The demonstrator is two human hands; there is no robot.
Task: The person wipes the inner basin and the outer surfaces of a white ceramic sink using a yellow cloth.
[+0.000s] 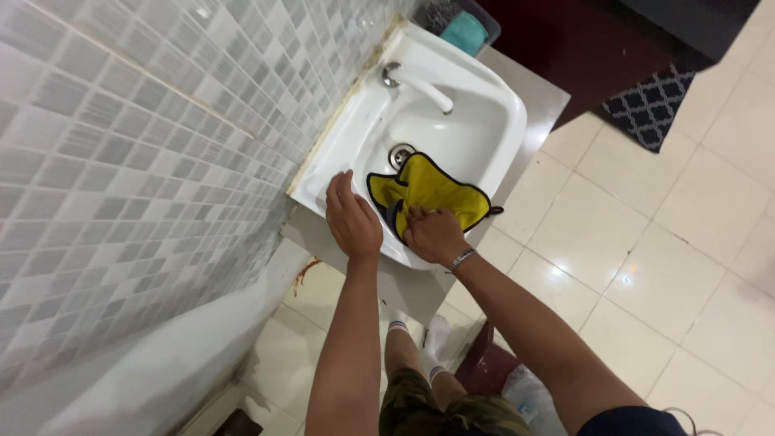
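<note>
Hands meet at the front of a white sink (500, 121) fixed to a grey tiled wall (121, 161). The left hand (353, 218) lies flat on the sink's near rim, fingers stretched out together and gripping nothing, just beside a yellow cloth (432, 190) with a dark border. The right hand (434, 234), a metal bracelet (461, 259) at its wrist, presses on the near part of the cloth; its fingers curl into the fabric, though whether they pinch it or only push on it is hard to make out from above. The cloth is spread inside the basin and over the front rim, close below the drain (401, 153). A white tap (420, 85) juts over the basin. Pale floor tiles (646, 266) and a dark patterned rug (654, 105) lie to the right.
</note>
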